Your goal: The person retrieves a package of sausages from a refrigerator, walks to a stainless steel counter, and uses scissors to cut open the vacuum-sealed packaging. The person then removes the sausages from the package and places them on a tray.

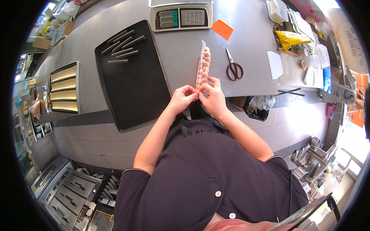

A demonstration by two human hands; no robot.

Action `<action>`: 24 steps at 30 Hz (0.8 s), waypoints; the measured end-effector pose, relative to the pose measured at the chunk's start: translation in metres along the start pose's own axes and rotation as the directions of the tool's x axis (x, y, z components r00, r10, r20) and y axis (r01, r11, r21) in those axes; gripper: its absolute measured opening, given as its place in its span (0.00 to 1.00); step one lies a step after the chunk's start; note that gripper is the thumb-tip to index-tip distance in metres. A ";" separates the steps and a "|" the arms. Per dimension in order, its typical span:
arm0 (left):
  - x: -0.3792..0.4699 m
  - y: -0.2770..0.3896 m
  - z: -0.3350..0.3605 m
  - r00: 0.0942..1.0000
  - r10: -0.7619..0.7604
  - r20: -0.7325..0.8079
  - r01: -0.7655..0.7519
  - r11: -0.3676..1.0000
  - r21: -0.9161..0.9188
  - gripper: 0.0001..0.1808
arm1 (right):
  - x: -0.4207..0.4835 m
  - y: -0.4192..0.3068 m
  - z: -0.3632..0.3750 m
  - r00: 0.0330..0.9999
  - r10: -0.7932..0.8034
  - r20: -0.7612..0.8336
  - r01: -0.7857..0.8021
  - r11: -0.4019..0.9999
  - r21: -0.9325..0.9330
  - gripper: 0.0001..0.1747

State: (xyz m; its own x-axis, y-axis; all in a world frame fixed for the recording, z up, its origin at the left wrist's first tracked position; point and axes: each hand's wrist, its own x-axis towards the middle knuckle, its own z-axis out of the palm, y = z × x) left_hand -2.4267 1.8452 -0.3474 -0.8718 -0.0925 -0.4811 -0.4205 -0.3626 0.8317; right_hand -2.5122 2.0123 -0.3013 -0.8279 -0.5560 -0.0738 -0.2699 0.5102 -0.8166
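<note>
A clear plastic pack of small pinkish sausages lies lengthwise on the steel table, pointing away from me. At its near end, by the table's edge, my left hand pinches the plastic between thumb and fingers. Right beside it, my right hand grips the same end, its fingertips almost meeting the left ones. To the right of the pack rest scissors with dark red handles, their blades apart from both hands. Whether the pack's near end is cut cannot be seen behind my fingers.
Left of my hands a black baking tray overhangs the table edge, holding several dark tubes. Farther left sits a fluted pan. A digital scale, orange scraper and white scraper lie around. A yellow bag is at right.
</note>
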 end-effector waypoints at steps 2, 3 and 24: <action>0.001 -0.005 0.004 0.999 0.030 -0.027 -0.029 1.000 0.011 0.06 | 0.001 0.002 0.003 1.000 -0.018 -0.014 0.017 1.000 -0.009 0.07; 0.002 -0.005 0.006 0.998 0.044 -0.040 -0.044 0.999 0.017 0.06 | 0.001 0.003 0.004 0.999 -0.026 -0.022 0.026 1.000 -0.013 0.07; 0.005 -0.014 0.021 0.994 0.095 -0.062 -0.099 0.993 -0.068 0.03 | 0.000 0.013 0.008 0.995 0.088 -0.054 -0.076 0.980 0.185 0.06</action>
State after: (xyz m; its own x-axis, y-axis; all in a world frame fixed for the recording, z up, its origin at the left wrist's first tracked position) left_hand -2.4302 1.8690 -0.3555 -0.8905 -0.1843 -0.4161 -0.3137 -0.4138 0.8546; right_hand -2.5119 2.0132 -0.3166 -0.8739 -0.4725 -0.1140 -0.1099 0.4206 -0.9006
